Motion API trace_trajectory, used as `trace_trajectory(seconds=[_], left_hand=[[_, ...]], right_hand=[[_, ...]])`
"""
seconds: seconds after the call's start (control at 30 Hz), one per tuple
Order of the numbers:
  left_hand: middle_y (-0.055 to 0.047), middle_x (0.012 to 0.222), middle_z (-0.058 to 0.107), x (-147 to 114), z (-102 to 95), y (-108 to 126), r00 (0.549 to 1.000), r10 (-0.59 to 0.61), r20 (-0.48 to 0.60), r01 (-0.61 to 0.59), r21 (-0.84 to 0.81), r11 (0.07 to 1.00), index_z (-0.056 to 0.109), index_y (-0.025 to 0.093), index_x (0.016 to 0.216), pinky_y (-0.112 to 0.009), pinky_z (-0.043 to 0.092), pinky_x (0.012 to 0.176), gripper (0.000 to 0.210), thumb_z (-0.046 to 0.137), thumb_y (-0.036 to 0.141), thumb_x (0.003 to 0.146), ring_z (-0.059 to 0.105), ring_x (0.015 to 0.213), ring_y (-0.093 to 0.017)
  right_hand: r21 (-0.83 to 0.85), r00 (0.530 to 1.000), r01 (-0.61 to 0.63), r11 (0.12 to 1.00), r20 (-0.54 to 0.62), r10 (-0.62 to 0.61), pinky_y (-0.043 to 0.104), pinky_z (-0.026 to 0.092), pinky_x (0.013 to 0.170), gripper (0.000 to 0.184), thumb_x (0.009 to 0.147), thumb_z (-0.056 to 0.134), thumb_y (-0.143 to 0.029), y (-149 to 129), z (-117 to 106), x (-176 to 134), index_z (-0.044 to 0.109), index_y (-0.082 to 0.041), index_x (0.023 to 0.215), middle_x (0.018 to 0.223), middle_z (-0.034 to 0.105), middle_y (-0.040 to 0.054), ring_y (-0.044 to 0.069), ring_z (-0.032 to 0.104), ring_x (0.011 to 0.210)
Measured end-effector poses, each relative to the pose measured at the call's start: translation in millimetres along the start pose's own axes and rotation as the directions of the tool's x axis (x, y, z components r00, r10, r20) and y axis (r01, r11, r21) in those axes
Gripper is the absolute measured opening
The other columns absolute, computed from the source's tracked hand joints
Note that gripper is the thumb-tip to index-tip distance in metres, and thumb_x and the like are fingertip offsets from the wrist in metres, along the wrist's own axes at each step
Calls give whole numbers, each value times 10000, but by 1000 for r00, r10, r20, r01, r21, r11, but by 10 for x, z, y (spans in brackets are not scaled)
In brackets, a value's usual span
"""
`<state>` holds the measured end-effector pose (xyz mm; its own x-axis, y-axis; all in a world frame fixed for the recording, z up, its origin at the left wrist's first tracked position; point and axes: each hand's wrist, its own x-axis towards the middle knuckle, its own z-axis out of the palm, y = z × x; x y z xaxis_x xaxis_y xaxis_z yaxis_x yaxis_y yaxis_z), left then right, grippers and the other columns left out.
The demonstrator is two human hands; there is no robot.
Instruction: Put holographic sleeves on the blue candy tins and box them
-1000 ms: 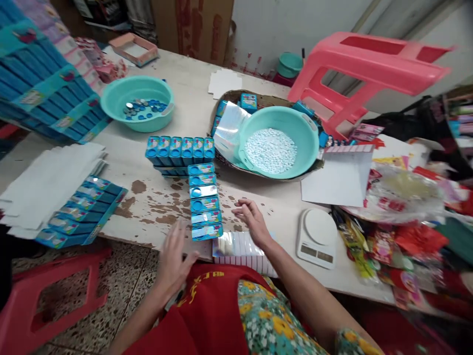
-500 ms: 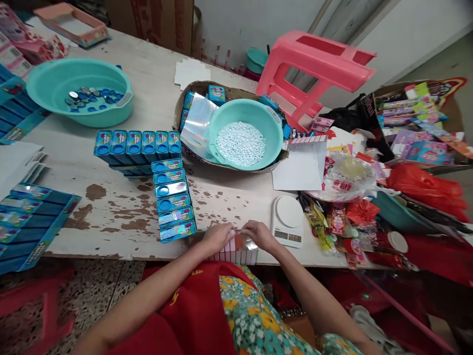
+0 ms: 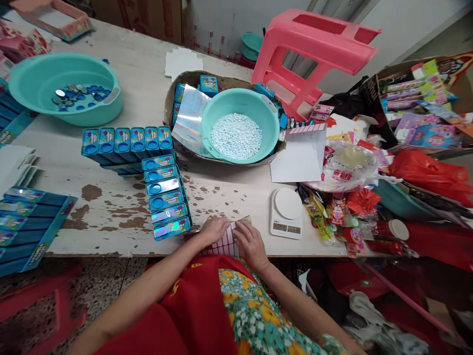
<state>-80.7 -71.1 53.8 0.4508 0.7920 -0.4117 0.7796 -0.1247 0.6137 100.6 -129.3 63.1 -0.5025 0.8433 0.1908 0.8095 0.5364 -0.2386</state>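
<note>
At the table's front edge, my left hand (image 3: 214,230) is closed on the left side of a sheet of white, red-lined stickers (image 3: 226,245). Across from it, my right hand (image 3: 252,244) bends its fingers over the sheet's right side, close to the left fingertips. The hands hide much of the sheet. Just left of them stands a row of blue candy tins (image 3: 167,199), some with shiny silvery strips on top. Another row of blue tins (image 3: 127,141) meets it at the back.
A white scale (image 3: 286,212) sits right of my hands. Behind it, a teal basin of pale tablets (image 3: 236,137) rests on a cardboard box. Another teal basin (image 3: 105,106) holds small blue and silver pieces. Mixed candy packets (image 3: 338,209) crowd the right; a pink stool (image 3: 314,34) stands behind.
Both hands were pinching a small piece between them above the sheet. Now my right hand has come down and left onto the sheet, its fingers bent over it. The camera view has shifted slightly.
</note>
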Motion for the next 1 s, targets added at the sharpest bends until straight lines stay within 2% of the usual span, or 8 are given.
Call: trace_trajectory(seconds=[0.13, 0.23, 0.33, 0.4, 0.5, 0.63, 0.73, 1.0], left_hand=[[-91, 874, 666, 31, 0, -22, 997, -70, -12, 69, -59, 996, 611, 178, 877, -321, 421, 776, 338, 314, 338, 897, 602, 858, -227], [-98, 1019, 647, -11, -121, 24, 999, -8, -49, -3, -218, 976, 601, 176, 987, -325, 404, 863, 342, 310, 334, 902, 567, 990, -217], [-92, 1168, 587, -127, -304, 156, 980, 179, -87, -193, -641, 743, 526, 174, 1155, -292, 414, 871, 381, 347, 382, 891, 533, 1061, -188], [-75, 995, 639, -257, -434, 281, 971, 236, -36, -174, -783, 597, 548, 152, 1088, -262, 451, 752, 365, 436, 401, 846, 587, 897, -170], [11, 618, 565, -542, -668, 458, 993, 110, 29, -52, -749, 660, 573, 149, 829, -215, 406, 565, 258, 468, 386, 821, 536, 586, -117], [19, 646, 547, -1032, -1105, 494, 977, -61, -205, -62, -545, 836, 568, 179, 773, -208, 354, 569, 230, 408, 319, 861, 483, 603, -104], [38, 641, 521, -1381, -1414, 255, 922, -185, -340, -28, -534, 845, 530, 209, 935, -206, 338, 558, 181, 392, 310, 877, 463, 591, -102], [62, 619, 426, -1607, -1648, -683, 880, -302, -368, 0, -634, 774, 430, 207, 915, -187, 315, 501, 117, 394, 301, 854, 399, 539, -87]], right_hand=[[104, 994, -61, 993, 95, 51, 356, 407, 800, 106, 866, 510, -220, 43, -318, 153, 597, -199, 810, 860, 659, 58, 205, 557, 895], [283, 952, -270, 920, 222, 211, 299, 418, 682, 131, 867, 515, -277, 43, -687, 357, 565, -201, 774, 732, 623, 29, 165, 553, 724], [485, 888, -450, 750, 336, 316, 259, 423, 634, 166, 846, 541, -329, 23, -1009, 558, 539, -201, 741, 691, 602, -6, 135, 549, 659], [554, 861, -505, 662, 378, 340, 250, 421, 626, 190, 824, 564, -353, -11, -1152, 664, 535, -196, 721, 669, 585, -18, 127, 536, 643], [594, 840, -542, 594, 401, 365, 247, 407, 616, 208, 801, 589, -373, -125, -1256, 787, 542, -189, 716, 657, 559, -19, 123, 507, 640], [696, 848, -528, 487, 407, 339, 249, 409, 620, 198, 799, 589, -378, -435, -1211, 1052, 552, -193, 742, 722, 551, -3, 129, 504, 681], [782, 902, -424, 458, 322, 286, 261, 431, 669, 199, 766, 619, -376, -785, -1039, 1405, 569, -195, 703, 899, 540, 36, 168, 520, 858], [673, 951, -297, 677, 147, 272, 359, 380, 864, 135, 688, 662, -288, -1408, -342, 2087, 596, -195, 617, 884, 457, 25, 198, 475, 934]])
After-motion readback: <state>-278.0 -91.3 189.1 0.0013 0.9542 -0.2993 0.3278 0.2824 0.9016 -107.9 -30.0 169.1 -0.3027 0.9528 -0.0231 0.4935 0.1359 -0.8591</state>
